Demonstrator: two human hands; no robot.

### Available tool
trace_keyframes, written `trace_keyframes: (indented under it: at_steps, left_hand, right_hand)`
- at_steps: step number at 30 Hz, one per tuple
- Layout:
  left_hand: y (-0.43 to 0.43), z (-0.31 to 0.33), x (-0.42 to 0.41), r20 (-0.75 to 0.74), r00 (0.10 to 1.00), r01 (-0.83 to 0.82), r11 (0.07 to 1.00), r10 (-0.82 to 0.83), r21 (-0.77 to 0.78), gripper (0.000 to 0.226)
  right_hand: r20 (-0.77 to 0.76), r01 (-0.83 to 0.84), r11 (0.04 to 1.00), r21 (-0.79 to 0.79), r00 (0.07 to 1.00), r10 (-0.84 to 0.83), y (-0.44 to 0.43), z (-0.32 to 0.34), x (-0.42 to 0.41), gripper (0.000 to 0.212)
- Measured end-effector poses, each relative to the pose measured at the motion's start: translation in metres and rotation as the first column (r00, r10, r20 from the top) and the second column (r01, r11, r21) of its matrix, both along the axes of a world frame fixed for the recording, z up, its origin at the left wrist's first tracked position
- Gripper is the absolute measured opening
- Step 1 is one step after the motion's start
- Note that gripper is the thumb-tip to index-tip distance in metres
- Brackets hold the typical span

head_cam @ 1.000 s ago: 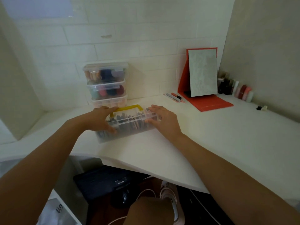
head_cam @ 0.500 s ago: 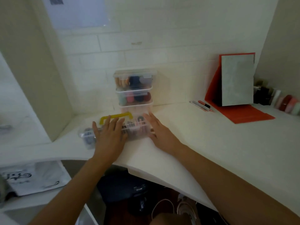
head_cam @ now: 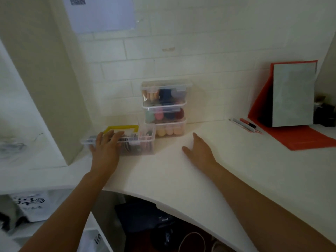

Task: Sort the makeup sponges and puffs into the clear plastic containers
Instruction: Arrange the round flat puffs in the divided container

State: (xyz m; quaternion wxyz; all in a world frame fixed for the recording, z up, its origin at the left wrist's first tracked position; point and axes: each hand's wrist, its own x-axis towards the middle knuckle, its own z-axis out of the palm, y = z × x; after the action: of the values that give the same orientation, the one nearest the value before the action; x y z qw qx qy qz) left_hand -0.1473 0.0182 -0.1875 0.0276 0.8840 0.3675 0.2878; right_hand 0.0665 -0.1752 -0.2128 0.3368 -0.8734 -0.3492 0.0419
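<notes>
The left hand (head_cam: 106, 149) lies with straight, spread fingers over the near rim of the clear box with a yellow handle (head_cam: 143, 142), not curled round it; that box sits far left on the white counter (head_cam: 236, 175), just beside the stack of three clear lidded containers (head_cam: 164, 108) at the wall; makeup sponges (head_cam: 169, 131) show through the stack; the right hand (head_cam: 199, 151) rests flat on the counter, fingers relaxed, holding nothing, apart from the box; far right are a red folding mirror (head_cam: 292, 95) and pens (head_cam: 245, 124).
</notes>
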Motion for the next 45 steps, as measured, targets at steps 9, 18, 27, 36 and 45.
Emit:
trace_keyframes:
  at_steps: [9, 18, 27, 36, 45]
  left_hand:
    - [0.036, -0.005, -0.014, 0.043, 0.998, 0.041, 0.982, -0.05, 0.183, 0.042]
    - [0.046, -0.013, -0.013, 0.117, 0.993, -0.034, 0.978, 0.01, 0.205, 0.042]
    - [0.095, -0.016, 0.032, 0.116, 0.992, -0.055, 0.993, 0.043, 0.1, 0.043]
    - [0.103, -0.007, 0.054, 0.058, 0.99, -0.128, 0.992, 0.127, 0.009, 0.047]
    - [0.033, 0.087, 0.091, 0.346, 0.925, 0.172, 0.985, -0.158, -0.011, 0.056]
  right_hand:
    - [-0.112, 0.035, 0.994, 0.104, 0.993, -0.023, 0.032, 0.007, 0.022, 0.083]
    - [-0.175, 0.015, 0.976, 0.215, 0.984, 0.023, 0.05, 0.01, 0.034, 0.064]
    - [-0.166, -0.013, 0.978, 0.209, 0.985, 0.048, 0.052, 0.007, 0.036, 0.057]
    - [-0.174, -0.023, 0.978, 0.208, 0.983, 0.06, 0.05, 0.006, 0.035, 0.054]
    - [-0.16, -0.03, 0.978, 0.205, 0.985, 0.064, 0.048, 0.01, 0.031, 0.053]
